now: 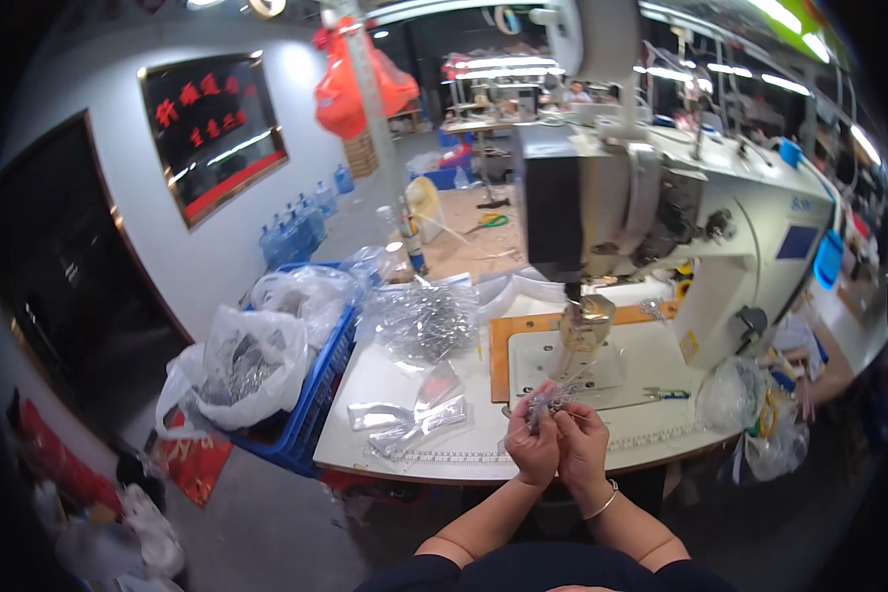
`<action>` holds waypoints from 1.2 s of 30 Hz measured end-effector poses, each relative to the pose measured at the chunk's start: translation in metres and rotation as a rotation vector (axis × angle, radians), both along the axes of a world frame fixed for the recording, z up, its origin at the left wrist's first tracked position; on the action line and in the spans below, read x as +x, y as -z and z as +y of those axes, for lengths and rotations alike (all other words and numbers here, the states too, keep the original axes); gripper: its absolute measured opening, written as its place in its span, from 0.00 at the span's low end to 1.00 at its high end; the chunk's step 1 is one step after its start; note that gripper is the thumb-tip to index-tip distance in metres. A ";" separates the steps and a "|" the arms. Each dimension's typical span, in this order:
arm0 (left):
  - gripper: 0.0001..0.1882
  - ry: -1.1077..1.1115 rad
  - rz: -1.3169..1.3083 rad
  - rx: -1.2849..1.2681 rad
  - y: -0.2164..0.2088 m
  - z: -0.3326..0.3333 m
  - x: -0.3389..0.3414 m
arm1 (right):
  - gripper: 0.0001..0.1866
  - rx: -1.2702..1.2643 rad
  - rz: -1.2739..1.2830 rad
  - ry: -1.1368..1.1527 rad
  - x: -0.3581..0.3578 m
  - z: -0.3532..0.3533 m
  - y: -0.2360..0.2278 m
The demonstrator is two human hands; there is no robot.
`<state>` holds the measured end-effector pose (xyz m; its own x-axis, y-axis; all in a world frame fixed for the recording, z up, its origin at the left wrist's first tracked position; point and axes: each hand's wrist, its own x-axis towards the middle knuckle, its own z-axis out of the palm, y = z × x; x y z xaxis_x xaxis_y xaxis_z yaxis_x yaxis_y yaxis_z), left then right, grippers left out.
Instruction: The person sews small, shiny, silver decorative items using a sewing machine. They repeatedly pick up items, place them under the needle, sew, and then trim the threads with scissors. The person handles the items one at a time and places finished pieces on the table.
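Close together at the table's front edge, my left hand [533, 449] and my right hand [584, 449] are closed on a small tangled bunch of silvery-grey pieces [545, 403]. Their exact kind is too small to make out. Thin strands stick up from the bunch. Just beyond my fingers is the sewing machine's [760, 207] metal plate [528, 365], under the needle and presser area [586, 324]. To the left, a heap of similar silvery pieces [429, 331] lies on clear plastic. Nearer to me are clear plastic strips [414, 412]. Small blue-handled snips [667, 394] lie right of my hands.
Left of the table stands a blue crate [311, 419] with white plastic bags [252, 360]. A printed ruler [454, 457] runs along the table's front edge. Clear bags [735, 395] bulge at the right end. Green-handled scissors [489, 222] lie on a surface behind.
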<state>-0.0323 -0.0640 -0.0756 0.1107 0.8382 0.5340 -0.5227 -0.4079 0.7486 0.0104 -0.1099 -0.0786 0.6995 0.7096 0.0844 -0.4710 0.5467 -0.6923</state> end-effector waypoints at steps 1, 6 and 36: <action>0.14 -0.020 -0.007 0.021 0.003 0.001 -0.002 | 0.12 -0.007 0.066 -0.035 -0.003 0.002 -0.002; 0.17 -0.145 0.130 0.163 0.010 0.006 -0.012 | 0.09 -0.061 0.004 -0.073 -0.007 0.007 -0.017; 0.36 1.375 0.095 -0.654 -0.010 0.058 -0.030 | 0.06 -0.336 -0.458 -0.117 0.070 -0.038 -0.039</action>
<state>-0.0626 -0.0062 -0.0657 0.9880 0.1388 0.0684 -0.1497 0.7442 0.6510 0.0806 -0.1474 -0.0392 0.5599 0.8202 0.1171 -0.1265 0.2243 -0.9663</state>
